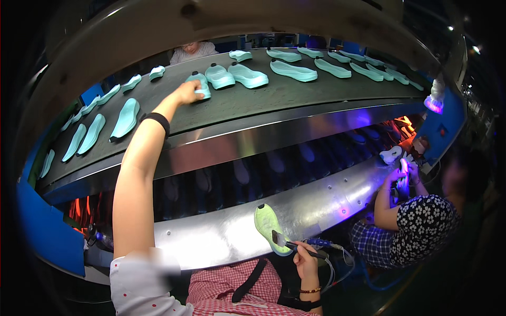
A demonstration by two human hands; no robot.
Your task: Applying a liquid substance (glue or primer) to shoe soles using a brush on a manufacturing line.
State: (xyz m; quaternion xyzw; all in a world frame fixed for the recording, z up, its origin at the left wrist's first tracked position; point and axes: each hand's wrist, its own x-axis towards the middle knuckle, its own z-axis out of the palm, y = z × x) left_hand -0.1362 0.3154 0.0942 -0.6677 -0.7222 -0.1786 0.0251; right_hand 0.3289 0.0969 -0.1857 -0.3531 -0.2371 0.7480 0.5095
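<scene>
My left hand (187, 93) reaches far out over the upper conveyor belt (221, 105) and grips a mint-green shoe sole (201, 83) lying on it. A black band circles that wrist. My right hand (305, 255) stays low near my lap, closed on a small brush (289, 244) with a dark handle. The brush head touches a pale green sole (268, 224) that leans against the shiny metal panel (232, 234) in front of me.
Several mint-green soles (292, 70) lie in rows along the belt. A lower deck (253, 176) with dark soles runs beneath. A co-worker in a floral top (424, 226) sits at my right, holding a shoe. Another person (192, 51) sits across the belt. Blue machine housing (47, 231) flanks the left.
</scene>
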